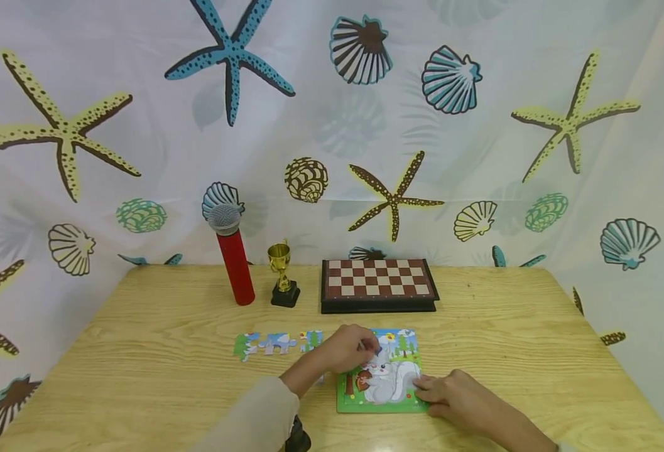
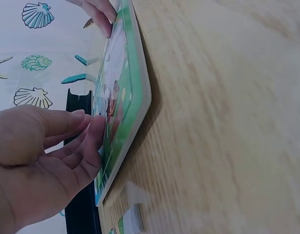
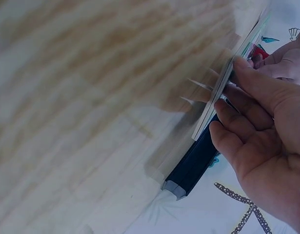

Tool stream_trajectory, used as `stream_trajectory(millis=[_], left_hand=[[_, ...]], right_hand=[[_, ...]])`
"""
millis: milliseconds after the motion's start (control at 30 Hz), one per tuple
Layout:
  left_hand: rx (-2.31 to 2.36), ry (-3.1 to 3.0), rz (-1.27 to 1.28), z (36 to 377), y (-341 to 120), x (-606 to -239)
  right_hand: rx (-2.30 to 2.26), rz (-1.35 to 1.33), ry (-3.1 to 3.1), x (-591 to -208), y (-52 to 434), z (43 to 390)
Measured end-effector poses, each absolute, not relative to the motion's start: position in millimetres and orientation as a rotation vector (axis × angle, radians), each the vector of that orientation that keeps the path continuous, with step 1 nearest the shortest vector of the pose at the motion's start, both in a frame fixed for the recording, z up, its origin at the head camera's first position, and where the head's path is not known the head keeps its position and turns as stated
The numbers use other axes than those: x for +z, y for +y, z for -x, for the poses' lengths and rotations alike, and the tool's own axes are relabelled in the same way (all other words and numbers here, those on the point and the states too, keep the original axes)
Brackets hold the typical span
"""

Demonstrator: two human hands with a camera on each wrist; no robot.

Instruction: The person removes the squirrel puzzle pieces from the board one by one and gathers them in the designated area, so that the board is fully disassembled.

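A green-framed puzzle board (image 1: 381, 402) with a squirrel picture lies flat on the wooden table (image 1: 168, 364). My left hand (image 1: 367, 350) is over the board's upper left part. Its thumb and fingertips pinch a small puzzle piece (image 1: 364, 344) against the picture. In the left wrist view the left hand (image 2: 93, 130) meets the board (image 2: 136, 83) at its face. My right hand (image 1: 424, 388) rests on the board's lower right edge with straight fingers. The right wrist view shows the right hand (image 3: 229, 95) with its thumb lying on the board's rim (image 3: 213, 105).
Several loose puzzle pieces (image 1: 277, 342) lie left of the board. Behind it stand a closed chessboard box (image 1: 378, 284), a small gold trophy (image 1: 282, 273) and a red microphone (image 1: 234, 254). A starfish-and-shell curtain hangs behind the table.
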State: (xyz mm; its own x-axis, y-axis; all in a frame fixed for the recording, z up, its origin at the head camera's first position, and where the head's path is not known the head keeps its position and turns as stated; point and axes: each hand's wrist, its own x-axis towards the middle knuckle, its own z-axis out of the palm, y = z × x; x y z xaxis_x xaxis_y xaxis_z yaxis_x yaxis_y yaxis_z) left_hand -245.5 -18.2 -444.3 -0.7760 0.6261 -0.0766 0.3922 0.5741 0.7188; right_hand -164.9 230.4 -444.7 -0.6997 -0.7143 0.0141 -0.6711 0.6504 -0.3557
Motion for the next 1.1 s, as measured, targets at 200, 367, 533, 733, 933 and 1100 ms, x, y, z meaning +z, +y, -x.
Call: stream_trajectory(millis=[200, 367, 533, 733, 933, 1100], left_hand=[[0.938, 2.504, -0.795, 243.5, -15.4, -443.8], [0.909, 2.509, -0.794, 241.4, -13.8, -442.9], [0.95, 2.485, -0.763, 241.6, -12.9, -443.8], [0.96, 2.472, -0.752, 242.1, -12.6, -444.2], [0.949, 2.51, -0.842, 240.7, -13.7, -442.8], [1.063, 2.537, -0.839, 241.4, -12.0, -443.3]], right_hand=[[-0.508, 1.144, 2.734, -441.9, 230.4, 164.4], [-0.482, 1.144, 2.742, -441.2, 229.8, 164.4], [-0.482, 1.149, 2.74, -441.0, 229.9, 164.9], [-0.484, 1.144, 2.729, -441.3, 230.4, 165.0], [-0.491, 1.151, 2.729, -443.9, 229.5, 165.8], [-0.468, 1.172, 2.733, -444.4, 229.4, 166.2]])
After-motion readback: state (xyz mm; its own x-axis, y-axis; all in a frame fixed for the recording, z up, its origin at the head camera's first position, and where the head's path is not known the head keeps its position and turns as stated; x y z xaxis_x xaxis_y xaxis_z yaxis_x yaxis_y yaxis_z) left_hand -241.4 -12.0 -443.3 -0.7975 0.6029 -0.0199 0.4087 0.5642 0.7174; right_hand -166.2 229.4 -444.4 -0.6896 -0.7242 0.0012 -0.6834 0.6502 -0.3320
